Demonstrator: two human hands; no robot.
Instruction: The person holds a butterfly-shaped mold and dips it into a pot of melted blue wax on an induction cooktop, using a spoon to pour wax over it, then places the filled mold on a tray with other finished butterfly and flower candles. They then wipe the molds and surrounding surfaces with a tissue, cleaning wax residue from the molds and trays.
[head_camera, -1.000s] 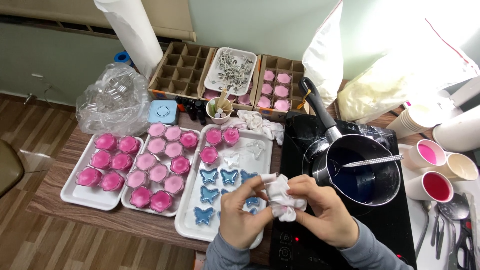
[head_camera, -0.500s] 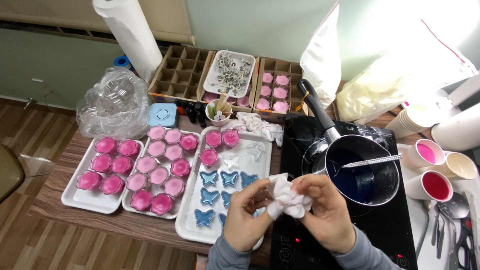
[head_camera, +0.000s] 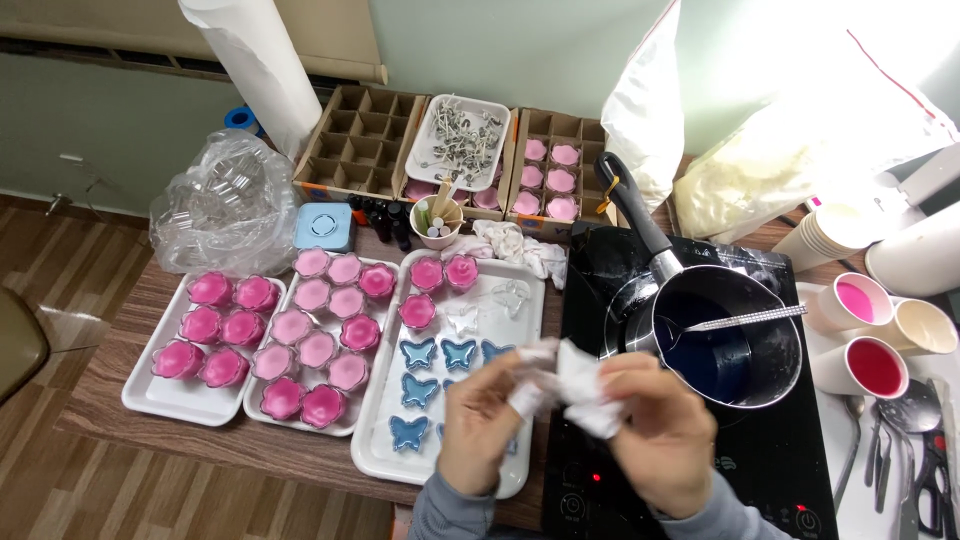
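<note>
A crumpled white tissue (head_camera: 575, 385) is grasped by both the left hand (head_camera: 480, 425) and right hand (head_camera: 665, 435); wiping seems underway, and careful rubbing is called for.

Lower centre: both your hands, left hand (head_camera: 480, 432) and right hand (head_camera: 665, 440), pinch a crumpled white tissue (head_camera: 572, 385) above the white tray (head_camera: 385, 455), beside the saucepan (head_camera: 728, 335).

Head view — steeply down, near the table (head_camera: 120, 420)

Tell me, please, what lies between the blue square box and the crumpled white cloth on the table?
In the head view, small dark bottles and a white cup holding sticks stand between the blue square box and the crumpled white cloth.
</note>
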